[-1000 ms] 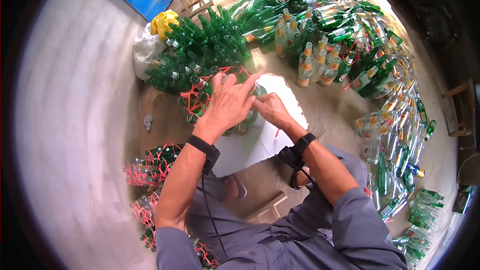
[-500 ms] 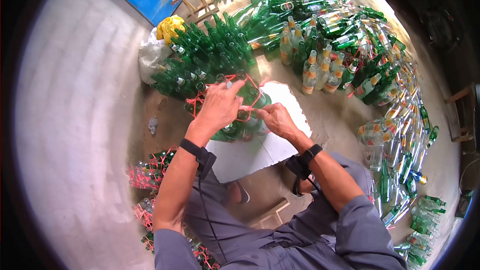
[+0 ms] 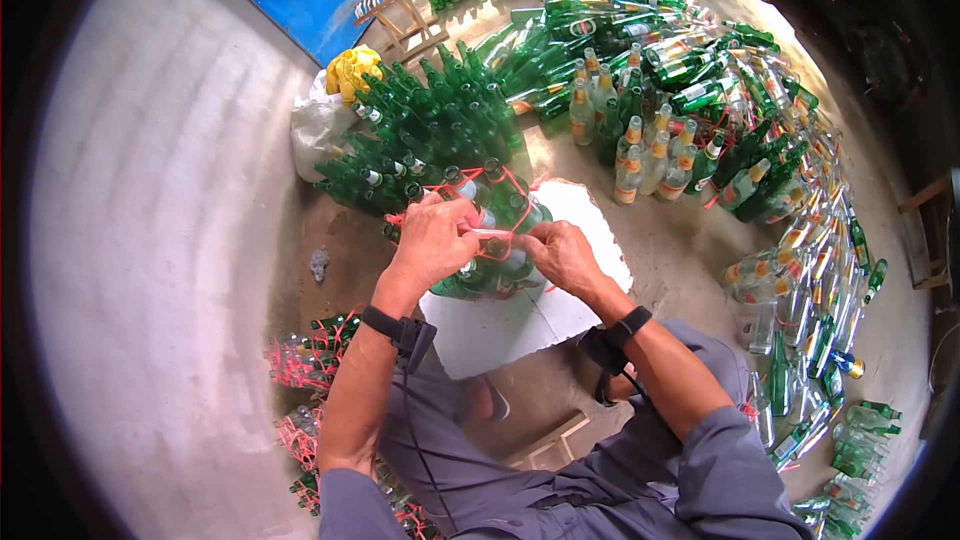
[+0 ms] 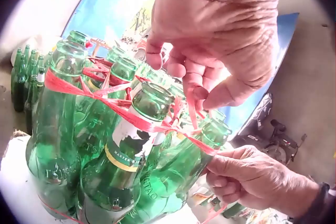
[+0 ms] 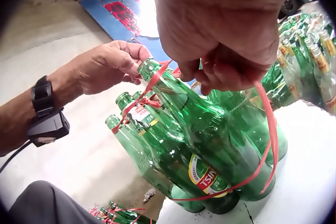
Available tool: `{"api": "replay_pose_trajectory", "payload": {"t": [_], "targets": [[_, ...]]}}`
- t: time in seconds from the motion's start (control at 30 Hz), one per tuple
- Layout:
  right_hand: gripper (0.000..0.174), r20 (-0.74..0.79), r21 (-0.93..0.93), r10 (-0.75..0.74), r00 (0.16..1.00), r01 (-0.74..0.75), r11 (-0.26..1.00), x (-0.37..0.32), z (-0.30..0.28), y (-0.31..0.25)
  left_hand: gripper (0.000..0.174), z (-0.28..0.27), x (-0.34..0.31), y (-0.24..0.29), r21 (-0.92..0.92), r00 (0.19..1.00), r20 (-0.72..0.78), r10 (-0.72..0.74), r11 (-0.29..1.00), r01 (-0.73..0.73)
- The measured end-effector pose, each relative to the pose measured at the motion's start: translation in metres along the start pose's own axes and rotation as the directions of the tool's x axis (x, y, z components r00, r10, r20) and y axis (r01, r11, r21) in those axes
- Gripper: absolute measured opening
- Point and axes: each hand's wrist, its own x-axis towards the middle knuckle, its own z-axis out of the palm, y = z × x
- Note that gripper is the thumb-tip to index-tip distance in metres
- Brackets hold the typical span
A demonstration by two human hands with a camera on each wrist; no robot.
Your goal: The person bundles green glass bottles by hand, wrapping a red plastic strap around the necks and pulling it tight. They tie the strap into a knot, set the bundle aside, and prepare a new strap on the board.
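Observation:
A bundle of green bottles [image 4: 152, 100] stands on a white board [image 3: 590, 210], with pink-red twine [image 4: 126, 112] wound round the necks and a lower loop round the bodies. My left hand [image 3: 432, 242] pinches a strand of the twine between thumb and fingers above the necks, plain in the left wrist view. At the near right neck, my right hand [image 3: 568, 258] grips the twine with curled fingers; a loose tail [image 5: 270, 124] hangs from it down the bottles' side in the right wrist view. The two hands are a short way apart, the strand between them.
Standing green bottles [image 3: 450, 110] crowd behind the bundle, by a yellow bag [image 3: 352, 72] and a small wooden stool [image 3: 405, 25]. Many loose bottles [image 3: 800, 270] lie in a curve on the right. Twine-tied bottles [image 3: 310, 360] are at the lower left, beside the wall [image 3: 170, 240].
My left hand has moved back from over the bottle necks towards the near side, and its fingers have closed on the strand. My right hand keeps its grip beside the bundle. The head view has shifted slightly.

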Motion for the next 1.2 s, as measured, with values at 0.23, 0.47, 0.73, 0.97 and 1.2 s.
{"api": "replay_pose_trajectory", "payload": {"t": [0.23,0.47,0.73,0.97,1.2], "targets": [[0.032,-0.017,0.039,-0.033,0.999,0.034,0.999,-0.002,-0.001,-0.008,0.01,-0.003,-0.005,-0.003,0.106,0.995,-0.103,-0.02,0.994,0.031],[0.031,0.011,0.042,-0.034,0.999,0.033,0.999,-0.004,0.003,-0.015,0.027,0.003,-0.005,-0.01,0.076,0.979,-0.205,0.022,0.997,-0.006],[0.029,-0.026,0.084,-0.051,0.998,0.053,0.995,-0.001,0.01,-0.007,0.027,0.01,0.007,-0.028,-0.215,0.985,-0.175,0.008,0.975,-0.046],[0.027,-0.103,0.065,-0.116,0.988,0.123,0.99,0.001,0.018,-0.002,0.023,0.014,0.019,-0.039,-0.246,0.975,-0.221,0.036,0.965,-0.091],[0.028,-0.105,0.134,-0.01,0.994,0.024,0.991,-0.003,0.017,-0.014,0.017,0.014,0.029,-0.034,-0.332,0.978,-0.076,-0.193,0.93,0.158]]}}
